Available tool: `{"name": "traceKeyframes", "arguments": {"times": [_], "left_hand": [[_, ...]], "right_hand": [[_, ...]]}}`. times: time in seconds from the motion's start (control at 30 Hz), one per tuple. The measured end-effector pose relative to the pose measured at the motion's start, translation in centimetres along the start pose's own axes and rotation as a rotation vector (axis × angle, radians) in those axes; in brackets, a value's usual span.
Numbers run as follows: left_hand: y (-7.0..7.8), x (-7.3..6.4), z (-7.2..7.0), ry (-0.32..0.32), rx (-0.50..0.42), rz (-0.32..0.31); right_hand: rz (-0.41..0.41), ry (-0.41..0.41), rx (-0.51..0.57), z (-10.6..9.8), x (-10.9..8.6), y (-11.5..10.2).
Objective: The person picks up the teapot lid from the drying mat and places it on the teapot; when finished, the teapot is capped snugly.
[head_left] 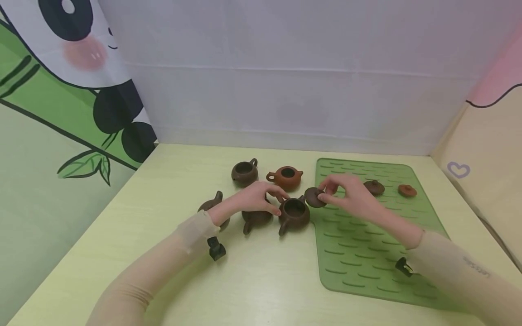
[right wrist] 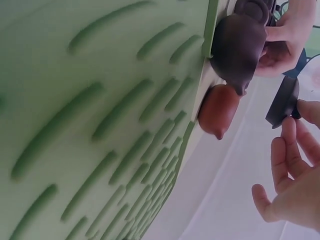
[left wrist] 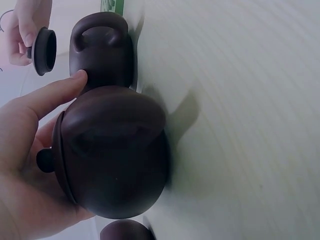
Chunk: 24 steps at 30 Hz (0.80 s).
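Note:
My right hand pinches a dark brown teapot lid by its knob. The lid hangs tilted in the air by the rim of a lidless dark teapot. My left hand holds this teapot at its left side, the thumb by the rim in the left wrist view. Directly under my left palm stands another dark teapot, its knobbed lid on. Further left, a third dark teapot is partly hidden by my left forearm.
Behind stand a lidless brown teapot and a lidless reddish teapot. The green ridged mat on the right bears a dark lid and a reddish lid. A white backdrop rises behind the table.

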<state>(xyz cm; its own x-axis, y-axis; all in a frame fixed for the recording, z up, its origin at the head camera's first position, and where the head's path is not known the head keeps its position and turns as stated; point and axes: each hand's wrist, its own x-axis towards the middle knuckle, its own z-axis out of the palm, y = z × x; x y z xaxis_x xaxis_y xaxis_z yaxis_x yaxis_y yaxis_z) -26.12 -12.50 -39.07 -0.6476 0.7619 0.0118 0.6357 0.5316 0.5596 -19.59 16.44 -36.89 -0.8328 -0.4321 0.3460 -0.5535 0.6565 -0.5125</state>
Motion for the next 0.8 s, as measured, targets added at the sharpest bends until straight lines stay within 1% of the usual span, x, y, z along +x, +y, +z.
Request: {"name": "traceKeyframes", "arguments": {"times": [0.1, 0.2, 0.33, 0.47, 0.57, 0.7, 0.8], "left_hand": [[0.0, 0.0, 0.0, -0.007, -0.009, 0.004], [0.0, 0.0, 0.0, -0.002, -0.011, 0.005], [0.0, 0.0, 0.1, 0.003, -0.01, 0.002], [0.0, 0.0, 0.1, -0.018, -0.02, -0.008], [0.1, 0.1, 0.1, -0.021, -0.024, -0.015], [0.2, 0.0, 0.0, -0.017, -0.016, -0.015], [0.3, 0.0, -0.1, -0.016, -0.005, -0.013]], "right_hand": [[-0.013, -0.003, 0.032, 0.6, 0.2, -0.4], [0.0, -0.008, 0.058, 1.0, 0.4, -0.9], [0.011, -0.02, 0.074, 1.8, 0.6, -1.2], [0.028, -0.036, 0.087, 2.5, 0.8, -1.4], [0.04, -0.04, 0.095, 2.9, 0.9, -1.6], [0.03, -0.044, 0.113, 3.5, 1.1, -1.7], [0.038, -0.051, 0.127, 3.8, 1.0, -1.8]]}}
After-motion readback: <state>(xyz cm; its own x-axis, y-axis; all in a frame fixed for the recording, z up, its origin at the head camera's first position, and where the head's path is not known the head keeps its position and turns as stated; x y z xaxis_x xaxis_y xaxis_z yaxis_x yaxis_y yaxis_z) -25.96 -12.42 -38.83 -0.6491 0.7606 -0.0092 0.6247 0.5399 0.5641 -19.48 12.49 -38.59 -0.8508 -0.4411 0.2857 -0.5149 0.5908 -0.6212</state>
